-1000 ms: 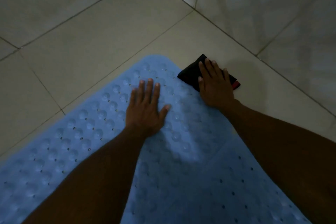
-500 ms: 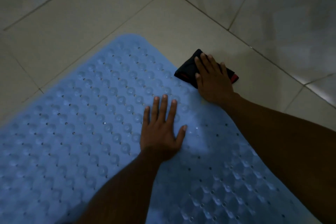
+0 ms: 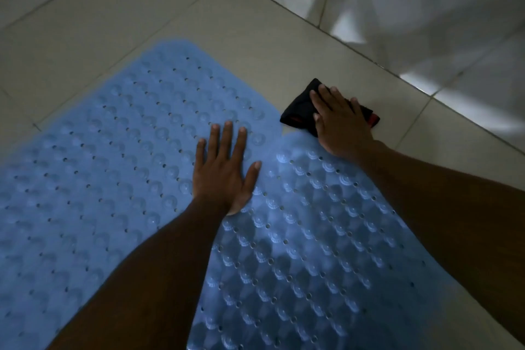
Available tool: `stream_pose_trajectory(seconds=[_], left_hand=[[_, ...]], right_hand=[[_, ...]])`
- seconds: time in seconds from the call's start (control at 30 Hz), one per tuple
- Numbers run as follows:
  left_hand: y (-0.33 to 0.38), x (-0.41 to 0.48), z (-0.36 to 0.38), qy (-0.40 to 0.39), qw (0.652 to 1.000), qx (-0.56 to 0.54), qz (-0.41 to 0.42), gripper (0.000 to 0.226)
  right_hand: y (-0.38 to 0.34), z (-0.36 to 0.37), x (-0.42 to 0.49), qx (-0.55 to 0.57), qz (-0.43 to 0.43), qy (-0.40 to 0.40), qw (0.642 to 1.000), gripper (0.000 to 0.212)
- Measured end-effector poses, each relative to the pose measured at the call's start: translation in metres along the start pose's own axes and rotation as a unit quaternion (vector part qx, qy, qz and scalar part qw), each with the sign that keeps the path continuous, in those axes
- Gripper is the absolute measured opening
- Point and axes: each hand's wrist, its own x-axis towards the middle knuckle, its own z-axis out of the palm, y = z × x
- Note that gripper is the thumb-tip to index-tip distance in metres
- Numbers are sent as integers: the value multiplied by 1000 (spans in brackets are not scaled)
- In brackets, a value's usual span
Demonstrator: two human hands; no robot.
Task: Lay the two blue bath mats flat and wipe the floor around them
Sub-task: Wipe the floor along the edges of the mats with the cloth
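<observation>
Two blue bubbled bath mats lie side by side on the tiled floor. The left mat (image 3: 113, 167) is matte; the right mat (image 3: 312, 250) is shinier and meets it along a seam under my left hand (image 3: 224, 176). That hand lies flat, fingers spread, across the seam. My right hand (image 3: 338, 125) presses flat on a folded black cloth (image 3: 298, 113) with red trim, which rests on the floor at the far corner of the right mat. Both forearms cover parts of the mats.
Beige floor tiles (image 3: 99, 23) stretch beyond the mats to the left and far side. A glossy tiled wall (image 3: 426, 8) rises close behind the cloth at the upper right, meeting the floor along a diagonal line.
The view has shifted so the mats sit further left. My left hand has slid back and right to the seam. My right hand with the cloth has moved right along the mat's edge.
</observation>
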Motion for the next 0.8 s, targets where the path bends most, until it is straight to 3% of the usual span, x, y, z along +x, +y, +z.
stream_pose_trajectory(seconds=[0.2, 0.4, 0.63, 0.8], left_hand=[[26, -6, -22, 14, 995, 31, 97, 66], [148, -89, -2, -51, 958, -57, 276, 69], [176, -119, 15, -50, 963, -53, 258, 66], [175, -118, 13, -90, 962, -23, 257, 66]], right_hand=[[30, -2, -40, 1, 35, -22, 999, 56], [70, -6, -89, 11, 77, -20, 997, 55], [124, -1, -171, 22, 143, -27, 989, 56], [147, 3, -248, 57, 245, -44, 967, 57]])
